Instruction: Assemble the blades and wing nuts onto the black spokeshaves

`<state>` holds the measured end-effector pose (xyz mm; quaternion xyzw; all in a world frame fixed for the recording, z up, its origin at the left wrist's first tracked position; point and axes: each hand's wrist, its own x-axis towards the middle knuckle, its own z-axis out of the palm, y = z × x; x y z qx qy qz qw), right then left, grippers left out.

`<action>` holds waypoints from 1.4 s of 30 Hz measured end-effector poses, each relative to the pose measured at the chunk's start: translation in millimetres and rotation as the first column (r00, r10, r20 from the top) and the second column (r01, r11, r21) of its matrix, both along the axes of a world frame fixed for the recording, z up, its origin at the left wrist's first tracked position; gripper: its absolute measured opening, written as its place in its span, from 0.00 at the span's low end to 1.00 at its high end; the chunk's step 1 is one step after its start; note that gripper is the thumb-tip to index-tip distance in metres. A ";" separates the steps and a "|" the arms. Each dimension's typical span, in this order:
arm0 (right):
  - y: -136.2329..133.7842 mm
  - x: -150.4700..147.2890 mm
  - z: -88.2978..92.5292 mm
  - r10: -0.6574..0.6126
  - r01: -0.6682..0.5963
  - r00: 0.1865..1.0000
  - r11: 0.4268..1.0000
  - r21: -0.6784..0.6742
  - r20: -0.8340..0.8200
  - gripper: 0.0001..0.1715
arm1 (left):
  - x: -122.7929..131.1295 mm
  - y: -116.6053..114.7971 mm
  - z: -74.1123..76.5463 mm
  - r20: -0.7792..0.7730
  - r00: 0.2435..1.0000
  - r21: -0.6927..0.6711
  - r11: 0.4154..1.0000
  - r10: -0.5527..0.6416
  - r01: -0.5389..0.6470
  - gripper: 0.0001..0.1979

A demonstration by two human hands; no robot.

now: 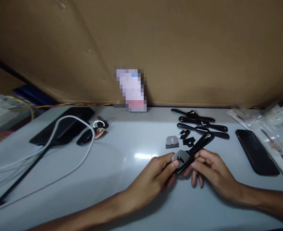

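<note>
My left hand (159,171) grips a black spokeshave (200,144), tilted with one handle pointing up and to the right. Its thumb presses the slotted steel blade (183,155) against the tool's body. My right hand (212,168) is closed at the tool's right edge, thumb and forefinger pinched there while the lower fingers hang loosely; their exact contact is partly hidden. Just beyond the hands lie a loose blade (172,142), a black cap piece with a screw (184,134) and another black cap piece (189,141).
More black spokeshaves (202,131) lie behind the loose parts. At right are a dark phone (255,152) and plastic-wrapped items (271,134). A black box-like device (64,125), white cable (83,157) and keys (99,125) lie left. A cardboard wall (191,57) rises behind the table.
</note>
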<state>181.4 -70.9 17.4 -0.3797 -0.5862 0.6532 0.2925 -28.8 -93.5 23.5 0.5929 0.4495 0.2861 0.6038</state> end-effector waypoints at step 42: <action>48.4 27.0 3.8 -0.403 -0.348 0.667 0.576 0.740 0.627 0.09 | -4.9 4.2 1.4 0.119 0.993 -0.154 0.988 0.007 0.012 0.23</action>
